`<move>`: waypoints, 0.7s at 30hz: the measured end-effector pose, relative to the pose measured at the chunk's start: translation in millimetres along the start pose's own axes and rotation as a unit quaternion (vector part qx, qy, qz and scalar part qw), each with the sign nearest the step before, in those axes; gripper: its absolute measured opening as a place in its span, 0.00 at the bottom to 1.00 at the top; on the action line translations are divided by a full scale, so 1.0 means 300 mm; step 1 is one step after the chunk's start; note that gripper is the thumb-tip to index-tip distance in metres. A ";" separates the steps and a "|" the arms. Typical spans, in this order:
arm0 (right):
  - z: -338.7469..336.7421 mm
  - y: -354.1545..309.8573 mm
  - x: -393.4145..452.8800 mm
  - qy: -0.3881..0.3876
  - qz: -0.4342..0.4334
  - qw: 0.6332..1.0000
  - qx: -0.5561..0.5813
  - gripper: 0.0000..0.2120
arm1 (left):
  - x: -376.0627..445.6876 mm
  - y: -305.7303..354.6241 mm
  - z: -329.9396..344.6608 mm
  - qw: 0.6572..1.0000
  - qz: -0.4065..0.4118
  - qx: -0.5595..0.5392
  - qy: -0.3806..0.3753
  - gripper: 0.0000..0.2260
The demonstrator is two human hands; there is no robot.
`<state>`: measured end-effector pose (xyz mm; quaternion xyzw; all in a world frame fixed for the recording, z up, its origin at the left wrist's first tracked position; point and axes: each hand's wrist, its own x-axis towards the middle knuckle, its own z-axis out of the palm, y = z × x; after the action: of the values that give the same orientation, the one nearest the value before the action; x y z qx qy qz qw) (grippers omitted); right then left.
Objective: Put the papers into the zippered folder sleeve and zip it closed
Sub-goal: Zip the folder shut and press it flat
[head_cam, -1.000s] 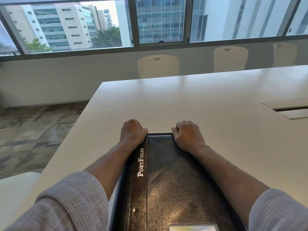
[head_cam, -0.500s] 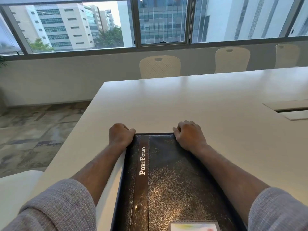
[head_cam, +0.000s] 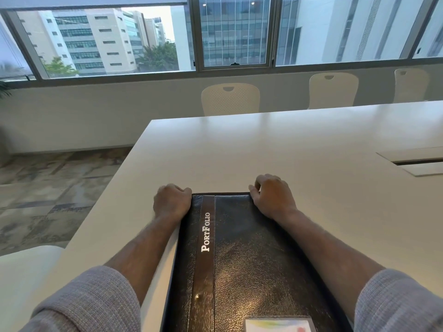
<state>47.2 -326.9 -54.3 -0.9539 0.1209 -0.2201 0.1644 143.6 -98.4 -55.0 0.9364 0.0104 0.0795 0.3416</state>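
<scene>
Shifted slightly left since earlier: left hand (head_cam: 172, 202), fingers curled at closed black leather zippered portfolio folder's (head_cam: 251, 259) far-left corner; right hand (head_cam: 273, 196) gripping far-right corner on white counter (head_cam: 287, 144).

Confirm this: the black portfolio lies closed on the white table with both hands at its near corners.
Not quite. The head view shows the left hand and right hand at the far corners of the portfolio, away from the person. It does lie closed on the white table.

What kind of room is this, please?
Most likely an office meeting room: a long white table, a row of matching white chairs along its far side, and big windows facing office buildings.
</scene>
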 end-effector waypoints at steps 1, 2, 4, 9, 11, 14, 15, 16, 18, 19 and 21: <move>-0.002 -0.003 -0.001 0.008 -0.007 1.000 0.004 0.11 | -0.007 -0.003 0.003 1.000 0.008 0.001 0.005 0.11; -0.005 -0.006 -0.003 0.019 -0.016 1.000 0.007 0.11 | -0.013 -0.008 0.003 1.000 0.019 0.003 0.007 0.11; -0.015 -0.012 -0.012 0.045 -0.037 0.998 0.003 0.10 | -0.024 -0.022 -0.006 0.998 0.063 0.020 0.008 0.15; -0.035 -0.029 -0.057 0.063 -0.055 0.997 0.000 0.11 | -0.060 -0.069 -0.065 0.972 0.216 0.096 0.003 0.29; -0.040 -0.037 -0.083 0.033 -0.047 0.998 -0.009 0.19 | -0.084 -0.085 -0.085 0.962 0.245 0.120 -0.010 0.34; -0.053 -0.045 -0.130 -0.019 -0.046 0.998 -0.029 0.33 | -0.131 -0.104 -0.101 0.951 0.267 0.155 -0.033 0.41; -0.060 -0.049 -0.146 -0.035 -0.044 0.998 -0.031 0.37 | -0.147 -0.107 -0.109 0.947 0.275 0.162 -0.037 0.43; -0.068 -0.053 -0.162 -0.048 -0.041 0.998 -0.031 0.41 | -0.163 -0.109 -0.118 0.943 0.285 0.169 -0.039 0.44; -0.084 -0.059 -0.193 -0.062 -0.035 0.997 -0.031 0.46 | -0.196 -0.109 -0.137 0.935 0.301 0.180 -0.041 0.45; -0.093 -0.062 -0.208 -0.060 -0.036 0.997 -0.035 0.47 | -0.212 -0.109 -0.147 0.932 0.309 0.187 -0.037 0.45; -0.110 -0.069 -0.240 -0.054 -0.044 0.996 -0.050 0.48 | -0.241 -0.109 -0.167 0.924 0.325 0.199 -0.022 0.44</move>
<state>-27.5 -294.7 -45.9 -0.9758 0.0806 -0.1687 0.1130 65.6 -46.8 -48.4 0.9386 -0.2864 0.1622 0.1035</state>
